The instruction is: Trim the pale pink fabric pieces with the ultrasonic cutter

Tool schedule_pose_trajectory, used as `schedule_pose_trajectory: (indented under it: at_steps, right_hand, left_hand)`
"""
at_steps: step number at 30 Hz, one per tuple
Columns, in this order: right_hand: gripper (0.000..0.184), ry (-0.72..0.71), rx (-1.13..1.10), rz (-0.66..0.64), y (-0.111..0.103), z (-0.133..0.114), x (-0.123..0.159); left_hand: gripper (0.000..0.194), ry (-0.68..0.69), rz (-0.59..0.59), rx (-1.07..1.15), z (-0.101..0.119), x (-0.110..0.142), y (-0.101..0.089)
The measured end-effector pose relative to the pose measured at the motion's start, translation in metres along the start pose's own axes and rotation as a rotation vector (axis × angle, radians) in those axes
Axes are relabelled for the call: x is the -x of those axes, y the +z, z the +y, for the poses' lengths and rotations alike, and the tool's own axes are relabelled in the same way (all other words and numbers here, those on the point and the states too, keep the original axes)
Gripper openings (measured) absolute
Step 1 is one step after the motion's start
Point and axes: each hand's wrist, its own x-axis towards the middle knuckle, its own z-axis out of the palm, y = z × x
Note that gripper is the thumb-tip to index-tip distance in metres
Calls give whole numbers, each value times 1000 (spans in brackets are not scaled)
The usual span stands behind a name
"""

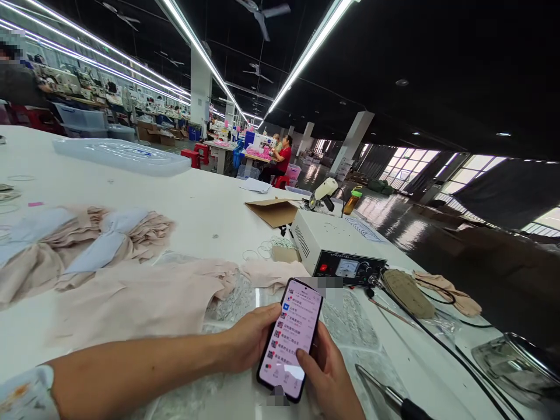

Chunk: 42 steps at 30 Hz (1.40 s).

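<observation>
A smartphone (289,335) with a lit screen showing a list of chats is held upright between both hands. My left hand (251,338) grips its left edge, thumb along the side. My right hand (326,367) wraps the right edge, its thumb over the lower screen. Under the hands lies a crinkled clear plastic sheet (363,315). Beige fabric pieces (131,300) spread out to the left of the phone. Right of my right hand rests a pointed metal tool with a black handle (389,394).
Behind the phone stands a white control box (336,233) with a dial. Bundled beige fabric (144,233) lies left, a clear plastic lid (122,154) beyond. Cardboard (273,213), a glass jar (518,367) and black cables (455,361) share the table. A person in red (282,157) sits farther off.
</observation>
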Motion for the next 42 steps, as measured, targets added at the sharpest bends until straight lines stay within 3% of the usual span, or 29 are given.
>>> schedule_pose_trajectory:
  at_steps: [7,13,21,27,39,42]
  right_hand:
    - [48,175,9,40,-6,-8,-3]
    - [52,53,52,-24,-5,-10,1]
    - [46,51,18,34,0,-14,4]
    - [52,-3,27,-17,0,-6,4]
    - [41,118,-7,16,-6,6,0]
    - [45,66,6,21,-3,2,3]
  left_hand:
    - [31,-19,3,16,-1,-2,-2]
    - [27,5,17,6,-2,-3,-3]
    - [29,-23,-11,20,0,-1,-1]
    - [27,-18,7,13,3,-1,2]
    - [27,-35,33,-11,1,-2,0]
    - [30,-38,14,-17,2,-1,0]
